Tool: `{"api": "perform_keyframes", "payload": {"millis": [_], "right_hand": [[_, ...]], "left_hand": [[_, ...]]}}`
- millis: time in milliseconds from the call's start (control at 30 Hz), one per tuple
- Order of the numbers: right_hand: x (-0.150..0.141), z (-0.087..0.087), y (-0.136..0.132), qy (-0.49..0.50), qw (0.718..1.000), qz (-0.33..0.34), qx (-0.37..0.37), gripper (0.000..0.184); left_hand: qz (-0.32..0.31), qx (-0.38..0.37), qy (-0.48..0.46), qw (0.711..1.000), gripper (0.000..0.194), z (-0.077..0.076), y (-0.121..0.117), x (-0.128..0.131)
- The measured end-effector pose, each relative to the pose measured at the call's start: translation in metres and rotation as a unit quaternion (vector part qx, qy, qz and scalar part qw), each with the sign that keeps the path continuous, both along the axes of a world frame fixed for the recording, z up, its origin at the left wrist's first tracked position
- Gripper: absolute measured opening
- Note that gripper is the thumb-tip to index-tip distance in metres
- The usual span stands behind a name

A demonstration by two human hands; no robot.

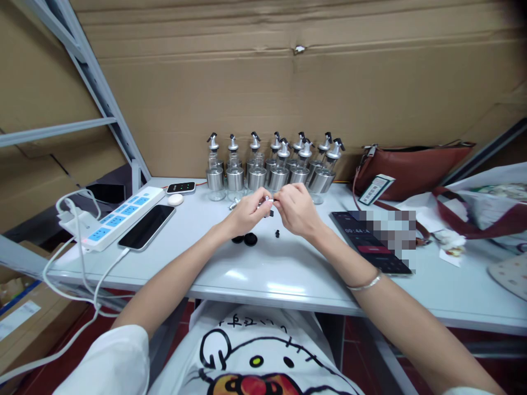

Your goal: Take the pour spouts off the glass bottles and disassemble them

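Note:
My left hand (250, 212) is closed around a small silver pourer spout (267, 199), with a black bit showing below its fingers. Pressed up against the spout's end are the pinched fingers of my right hand (297, 209); what lies between them is too small to make out. Black round caps (251, 239) lie on the table under my left wrist, and a small black stopper piece (277, 234) rests below the gap between my hands. Another silver spout part (234, 203) is partly hidden behind my left hand. Several glass-and-steel oil bottles (257, 176) stand just beyond, some topped with pourers.
On the left of the white table (181, 269) are a power strip (127, 211), a phone (147, 227), a small black device (181, 188) and a white round object (175, 199). To the right lie a tablet showing a timer (362, 236) and a brown bag (411, 173). Cardboard (230, 71) stands behind.

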State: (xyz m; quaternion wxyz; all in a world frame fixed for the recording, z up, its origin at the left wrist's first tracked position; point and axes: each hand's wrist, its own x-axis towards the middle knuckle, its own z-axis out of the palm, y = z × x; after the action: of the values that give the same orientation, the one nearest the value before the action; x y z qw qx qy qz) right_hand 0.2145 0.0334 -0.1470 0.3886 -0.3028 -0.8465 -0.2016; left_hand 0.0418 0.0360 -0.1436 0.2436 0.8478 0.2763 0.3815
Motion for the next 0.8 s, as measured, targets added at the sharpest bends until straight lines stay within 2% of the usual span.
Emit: {"api": "perform_keyframes", "payload": {"millis": [67,133,233,300,367,500,567,700,800], "right_hand": [[0.002,0.001,-0.002,0.065,0.998,-0.003,-0.02,0.036],[0.005,0.004,-0.002,0.174,0.981,-0.022,-0.084,0.041],[0.011,0.008,0.001,0.305,0.923,-0.01,-0.236,0.039],[0.014,0.008,0.006,0.321,0.885,0.034,-0.336,0.03],[0.017,0.007,0.012,0.285,0.867,0.061,-0.404,0.028],[0.02,0.002,0.017,0.154,0.9,0.036,-0.407,0.023],[0.022,0.001,0.016,0.099,0.903,0.01,-0.418,0.023],[0.025,0.002,0.014,-0.011,0.863,-0.007,-0.505,0.019],[0.028,0.002,0.014,-0.037,0.829,-0.005,-0.558,0.016]], "left_hand": [[0.023,0.059,0.036,0.997,0.018,0.001,0.0,-0.002],[0.058,0.128,0.072,0.987,0.017,0.001,0.003,-0.006],[0.091,0.201,0.094,0.971,0.015,0.0,0.011,-0.012],[0.1,0.239,0.1,0.961,0.014,0.0,0.016,-0.016],[0.11,0.278,0.105,0.949,0.014,0.0,0.019,-0.018],[0.162,0.329,0.109,0.924,0.018,0.004,0.019,-0.02],[0.168,0.331,0.112,0.922,0.019,0.005,0.02,-0.022],[0.145,0.304,0.128,0.933,0.019,0.004,0.022,-0.023],[0.127,0.284,0.136,0.941,0.018,0.003,0.022,-0.023]]}}
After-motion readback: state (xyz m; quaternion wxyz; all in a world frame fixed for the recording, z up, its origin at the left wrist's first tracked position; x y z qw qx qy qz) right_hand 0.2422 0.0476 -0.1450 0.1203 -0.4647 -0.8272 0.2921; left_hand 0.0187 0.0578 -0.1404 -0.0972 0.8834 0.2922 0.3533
